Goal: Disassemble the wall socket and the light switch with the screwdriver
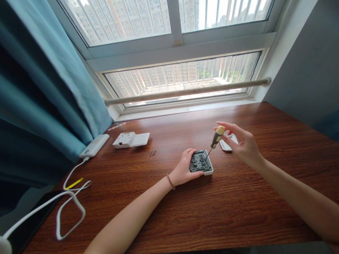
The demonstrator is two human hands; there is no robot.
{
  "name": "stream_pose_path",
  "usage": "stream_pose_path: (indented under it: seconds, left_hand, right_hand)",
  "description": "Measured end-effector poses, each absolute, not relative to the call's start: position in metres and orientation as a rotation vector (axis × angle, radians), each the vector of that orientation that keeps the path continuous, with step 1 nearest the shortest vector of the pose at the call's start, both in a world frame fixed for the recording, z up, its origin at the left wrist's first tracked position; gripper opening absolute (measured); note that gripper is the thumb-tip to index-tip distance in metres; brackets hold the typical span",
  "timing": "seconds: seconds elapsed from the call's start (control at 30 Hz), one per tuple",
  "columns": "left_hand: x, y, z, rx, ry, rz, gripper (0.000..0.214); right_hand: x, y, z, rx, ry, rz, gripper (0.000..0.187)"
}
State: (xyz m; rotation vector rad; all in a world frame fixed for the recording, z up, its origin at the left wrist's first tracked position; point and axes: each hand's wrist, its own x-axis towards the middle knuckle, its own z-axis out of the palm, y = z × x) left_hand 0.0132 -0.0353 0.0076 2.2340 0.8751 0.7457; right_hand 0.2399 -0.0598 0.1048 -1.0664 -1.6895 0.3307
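Observation:
A square wall-switch module (pixel 201 163), dark grey inside a white frame, lies on the wooden table (pixel 185 211). My left hand (pixel 183 170) grips its left edge and holds it down. My right hand (pixel 242 143) pinches the yellow-and-black handle of a small screwdriver (pixel 215 140). The tool is tilted, with its tip resting on the module's top right part. A white cover plate (pixel 227 143) lies on the table behind my right hand, partly hidden by it.
Another white switch part (pixel 131 139) lies at the back left, with a few loose screws (pixel 153 152) near it. A white power bank (pixel 94 145) and its looping white cable (pixel 70 201) sit by the blue curtain (pixel 47 91). A window (pixel 182 77) runs behind the table.

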Motion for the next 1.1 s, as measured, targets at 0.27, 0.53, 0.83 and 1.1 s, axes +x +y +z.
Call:
stream_pose_path:
  seconds: [0.27,0.53,0.83,1.1]
  left_hand:
    - [0.0132,-0.0353,0.0072,2.24,0.877,0.755,0.079]
    - [0.0134,-0.0349,0.0069,2.254,0.875,0.754,0.08]
    - [0.0131,-0.0352,0.0078,2.242,0.881,0.743,0.079]
    - [0.0131,-0.0355,0.0085,2.242,0.868,0.756,0.079]
  right_hand:
    - [0.239,-0.0603,0.1064,-1.054,-1.632,0.331,0.019]
    - [0.242,-0.0595,0.1082,-0.952,-1.649,0.639,0.026]
    - [0.2402,-0.0569,0.102,-0.993,-1.609,0.517,0.032]
    - [0.238,-0.0579,0.1006,-1.024,-1.645,0.372,0.023]
